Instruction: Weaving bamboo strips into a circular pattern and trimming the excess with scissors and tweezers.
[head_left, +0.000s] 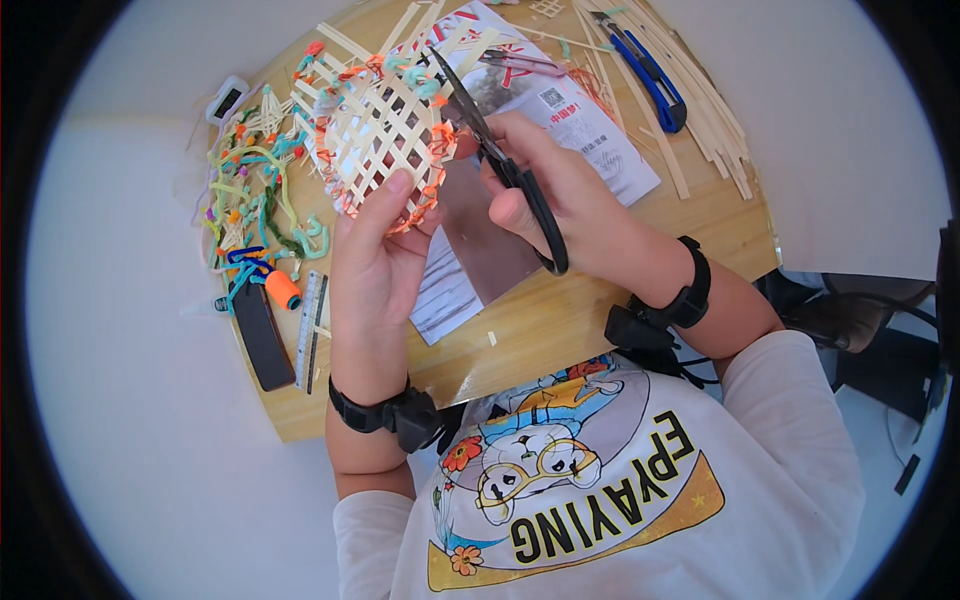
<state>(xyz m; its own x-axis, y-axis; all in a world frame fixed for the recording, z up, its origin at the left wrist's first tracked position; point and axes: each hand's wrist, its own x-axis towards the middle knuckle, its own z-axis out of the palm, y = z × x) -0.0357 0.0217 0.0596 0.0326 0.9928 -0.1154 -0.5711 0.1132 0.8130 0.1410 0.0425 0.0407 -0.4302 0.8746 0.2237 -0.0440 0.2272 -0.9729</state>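
Note:
My left hand (380, 250) grips a round woven lattice of pale bamboo strips (385, 130), its thumb on the near part of the weave. Orange and mint-green yarn is wound around the lattice's edge, and loose strip ends stick out at the far side. In my right hand (555, 190) is a pair of black-handled scissors (505, 165). Its blades point up and to the left, parted slightly, close beside the lattice's right edge and the strips at its top. Whether the blades touch a strip I cannot tell.
A blue utility knife (648, 80) and long wooden strips (705, 120) lie at the far right. Tangled coloured yarn (265, 190), an orange thread spool (283, 290), a dark phone (262, 338) and a ruler (311, 325) are at the left. Printed sheets (600, 150) lie beneath my hands.

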